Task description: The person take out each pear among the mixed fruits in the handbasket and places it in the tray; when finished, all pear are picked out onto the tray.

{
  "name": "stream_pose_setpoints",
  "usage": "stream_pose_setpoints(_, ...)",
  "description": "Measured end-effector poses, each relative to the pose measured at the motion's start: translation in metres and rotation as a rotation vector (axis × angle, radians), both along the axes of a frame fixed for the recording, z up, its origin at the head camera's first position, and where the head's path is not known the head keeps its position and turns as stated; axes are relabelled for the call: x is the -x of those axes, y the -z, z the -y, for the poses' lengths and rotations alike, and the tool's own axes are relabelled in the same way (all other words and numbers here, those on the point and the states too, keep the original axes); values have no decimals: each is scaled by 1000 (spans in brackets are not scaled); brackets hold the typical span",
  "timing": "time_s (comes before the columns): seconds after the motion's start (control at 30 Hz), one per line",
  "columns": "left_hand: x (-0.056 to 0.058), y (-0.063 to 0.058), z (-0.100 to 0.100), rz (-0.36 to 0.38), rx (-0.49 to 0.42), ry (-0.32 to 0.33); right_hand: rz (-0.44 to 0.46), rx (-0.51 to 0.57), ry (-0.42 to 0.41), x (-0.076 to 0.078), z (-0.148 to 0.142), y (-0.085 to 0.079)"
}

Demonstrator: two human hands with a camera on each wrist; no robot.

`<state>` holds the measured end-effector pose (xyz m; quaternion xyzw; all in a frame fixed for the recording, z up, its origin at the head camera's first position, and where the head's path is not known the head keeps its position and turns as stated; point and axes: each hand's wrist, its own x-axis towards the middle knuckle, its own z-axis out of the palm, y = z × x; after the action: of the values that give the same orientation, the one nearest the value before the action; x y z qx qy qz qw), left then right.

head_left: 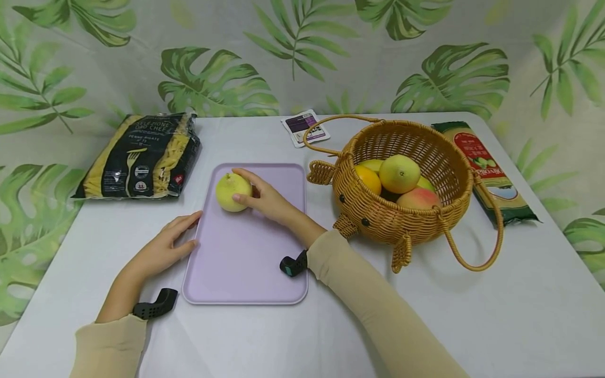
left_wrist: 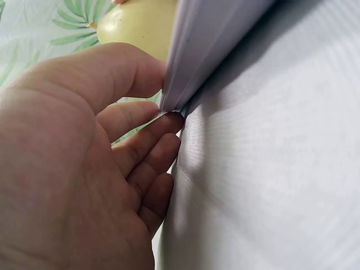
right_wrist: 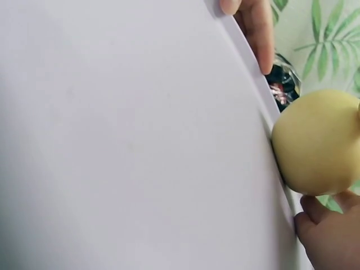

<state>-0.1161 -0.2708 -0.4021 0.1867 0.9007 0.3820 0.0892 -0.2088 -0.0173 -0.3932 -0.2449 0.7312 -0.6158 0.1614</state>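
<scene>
A pale yellow pear with a short stem stands at the far left corner of a lilac tray. My right hand holds the pear from its right side, thumb on the near side and fingers behind it. Part of that hand also shows low in the right wrist view, beside the pear. My left hand rests at the tray's left edge, fingers extended and thumb apart. Up close, the left thumb and fingertips touch the tray's rim and the tablecloth.
Right of the tray stands a wicker basket holding several fruits, among them another pear, an orange and a peach. A penne bag lies back left, a small packet at the back, a green-red packet behind the basket.
</scene>
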Motion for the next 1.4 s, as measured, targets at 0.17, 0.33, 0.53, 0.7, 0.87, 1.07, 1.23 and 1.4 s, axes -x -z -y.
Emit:
stream_pose_setpoints(0.17,-1,-3,-2,-3,-4,1,-20,-52,37,-4,-1,-6)
stream_pose_setpoints(0.33,-2,-5,-3,-5,-10,6,-105,-66,64,-19,-6,-25)
stream_pose_setpoints(0.53,-2,-5,-3,12,12,-4,-253,87,47,-52,-24,-56)
stream_pose_setpoints(0.7,-2,-5,-3,12,12,-3,-353,277,-33,-88,-54,-78)
stream_pose_setpoints(0.87,-2,-5,-4,7,11,0,-451,356,-49,-117,-93,-89)
stream_pose_setpoints(1.07,0,-5,-4,23,16,-6,-588,429,24,-134,-146,-103)
stream_pose_setpoints(1.23,0,-5,-5,24,21,-4,-651,441,138,-133,-187,-122)
stream_pose_setpoints(1.4,0,-5,-4,36,23,-8,-673,452,224,-122,-216,-144)
